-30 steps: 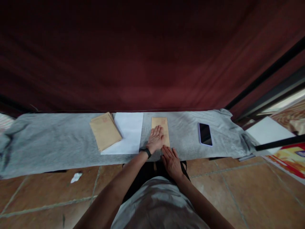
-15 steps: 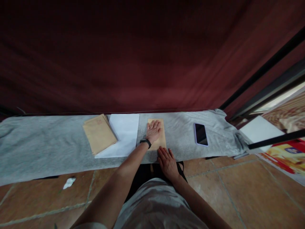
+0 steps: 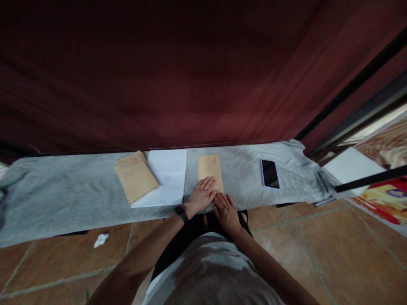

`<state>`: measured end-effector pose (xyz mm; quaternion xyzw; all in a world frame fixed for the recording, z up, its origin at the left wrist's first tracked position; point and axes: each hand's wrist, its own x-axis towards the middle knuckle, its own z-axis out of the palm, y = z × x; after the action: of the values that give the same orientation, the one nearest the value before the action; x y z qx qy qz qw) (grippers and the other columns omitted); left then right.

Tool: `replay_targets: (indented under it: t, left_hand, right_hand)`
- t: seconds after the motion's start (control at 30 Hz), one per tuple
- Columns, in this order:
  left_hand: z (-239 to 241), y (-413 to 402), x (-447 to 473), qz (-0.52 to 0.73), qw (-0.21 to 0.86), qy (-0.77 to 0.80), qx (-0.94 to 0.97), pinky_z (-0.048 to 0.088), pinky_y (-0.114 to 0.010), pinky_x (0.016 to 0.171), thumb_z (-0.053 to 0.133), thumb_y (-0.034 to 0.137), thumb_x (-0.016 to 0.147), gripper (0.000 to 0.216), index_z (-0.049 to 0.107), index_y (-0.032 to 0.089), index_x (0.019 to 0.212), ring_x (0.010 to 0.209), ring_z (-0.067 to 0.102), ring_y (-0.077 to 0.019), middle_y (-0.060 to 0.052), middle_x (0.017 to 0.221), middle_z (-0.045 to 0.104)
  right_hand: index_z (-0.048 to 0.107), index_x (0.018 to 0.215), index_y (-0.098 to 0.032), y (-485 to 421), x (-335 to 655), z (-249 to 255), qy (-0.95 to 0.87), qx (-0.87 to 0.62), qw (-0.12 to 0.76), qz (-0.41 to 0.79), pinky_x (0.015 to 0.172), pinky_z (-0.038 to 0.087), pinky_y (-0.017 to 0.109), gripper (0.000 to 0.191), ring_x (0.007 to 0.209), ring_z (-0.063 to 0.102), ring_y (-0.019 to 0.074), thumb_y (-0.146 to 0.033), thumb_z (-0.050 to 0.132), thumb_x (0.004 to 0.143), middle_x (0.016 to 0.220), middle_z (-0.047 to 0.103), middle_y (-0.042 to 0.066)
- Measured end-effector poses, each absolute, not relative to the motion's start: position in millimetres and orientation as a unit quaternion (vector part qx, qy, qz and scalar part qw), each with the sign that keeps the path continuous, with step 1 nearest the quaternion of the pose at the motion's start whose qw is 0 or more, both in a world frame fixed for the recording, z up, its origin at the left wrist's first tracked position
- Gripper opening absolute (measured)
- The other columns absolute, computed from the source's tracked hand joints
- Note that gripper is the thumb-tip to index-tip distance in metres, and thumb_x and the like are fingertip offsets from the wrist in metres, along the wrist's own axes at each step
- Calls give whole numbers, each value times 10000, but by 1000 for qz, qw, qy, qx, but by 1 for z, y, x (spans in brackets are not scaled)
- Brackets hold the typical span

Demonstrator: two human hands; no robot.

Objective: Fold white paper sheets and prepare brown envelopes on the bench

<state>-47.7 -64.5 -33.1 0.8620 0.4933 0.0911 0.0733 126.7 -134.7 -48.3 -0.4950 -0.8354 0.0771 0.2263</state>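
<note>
A single brown envelope [image 3: 210, 168] lies flat on the grey cloth [image 3: 63, 195] in front of me. My left hand [image 3: 201, 195], with a black band on the wrist, rests flat and open on the envelope's near end. My right hand [image 3: 227, 212] lies flat and open beside it, fingertips at the envelope's near right corner. A stack of brown envelopes [image 3: 135, 175] sits to the left, partly on a white sheet of paper [image 3: 167, 176].
A phone [image 3: 270, 173] with a dark screen lies on the cloth to the right. A dark red curtain [image 3: 190, 76] hangs behind. A white board [image 3: 351, 166] and coloured printed matter [image 3: 384, 199] are at far right. A paper scrap [image 3: 101, 239] lies on the tiled floor.
My left hand slid back along the envelope from its far part to its near end, uncovering most of it. My right hand stayed at the near right corner.
</note>
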Motion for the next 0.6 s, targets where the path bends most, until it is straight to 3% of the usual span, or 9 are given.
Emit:
replay_targets:
  t: [0.27, 0.6]
  left_hand:
    - [-35, -128, -70, 90, 42, 472, 876, 234, -450, 1259, 376, 466, 1029, 649, 295, 116, 1569, 1542, 231, -244, -145, 1646, 304]
    - [-39, -139, -81, 103, 23, 491, 865, 272, -467, 1249, 429, 455, 1013, 668, 305, 88, 1556, 1531, 255, -266, -189, 1631, 310]
  right_hand:
    - [493, 1471, -168, -135, 128, -46, -841, -488, 224, 66, 1210, 311, 491, 457, 1404, 482, 238, -227, 435, 1022, 1492, 548, 118]
    - [487, 1482, -165, -135, 144, -46, -836, -505, 207, 45, 1213, 308, 488, 449, 1400, 487, 243, -266, 406, 1052, 1514, 523, 117]
